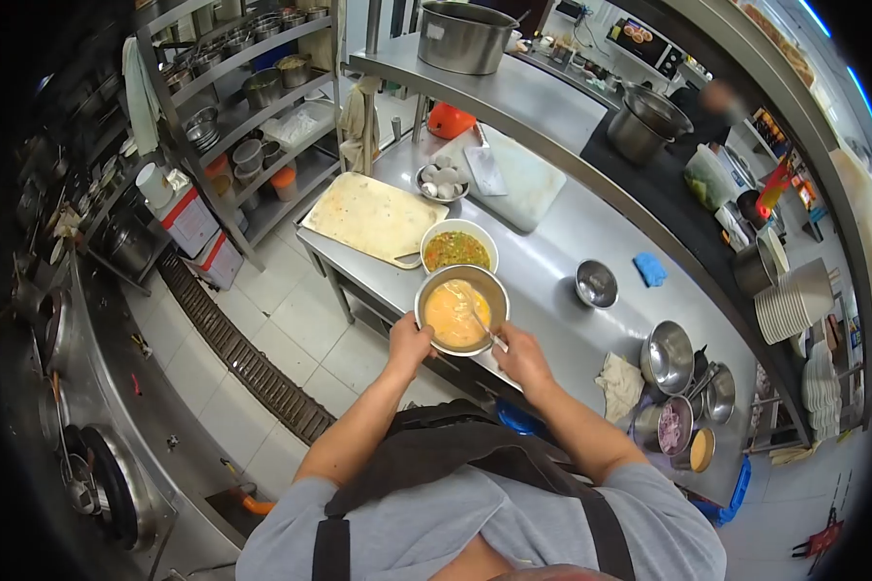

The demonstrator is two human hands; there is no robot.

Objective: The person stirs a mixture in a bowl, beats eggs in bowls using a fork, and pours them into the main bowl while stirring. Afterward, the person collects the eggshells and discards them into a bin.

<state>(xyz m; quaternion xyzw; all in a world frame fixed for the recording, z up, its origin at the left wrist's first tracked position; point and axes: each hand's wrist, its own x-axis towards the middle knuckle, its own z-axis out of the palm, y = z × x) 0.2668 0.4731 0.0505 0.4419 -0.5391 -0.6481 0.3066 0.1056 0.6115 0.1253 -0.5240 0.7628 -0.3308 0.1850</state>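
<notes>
A round metal bowl (pixel 502 302) of yellow-orange liquid that looks like beaten egg (pixel 448 315) is held at the table's front edge. My left hand (pixel 412 342) is closed on its rim at the left. On the other side, my right hand (pixel 523 356) grips a thin metal utensil (pixel 479 317) that slants down into the liquid. Its lower end is covered, so I cannot tell whether it is a fork or a spoon. Just behind stands a white bowl (pixel 495 254) of chopped green and orange vegetables (pixel 455 249).
Behind are a cream cutting board (pixel 373 215), a bowl of eggs (pixel 443 181) and a white board (pixel 533 184) with a cleaver (pixel 484 170). Rightward lie a small steel bowl (pixel 597 285), blue cloth (pixel 650 269), beige cloth (pixel 619 385) and chopped onion (pixel 670 428). A shelf (pixel 552 111) overhangs the back; a person (pixel 712 111) stands beyond.
</notes>
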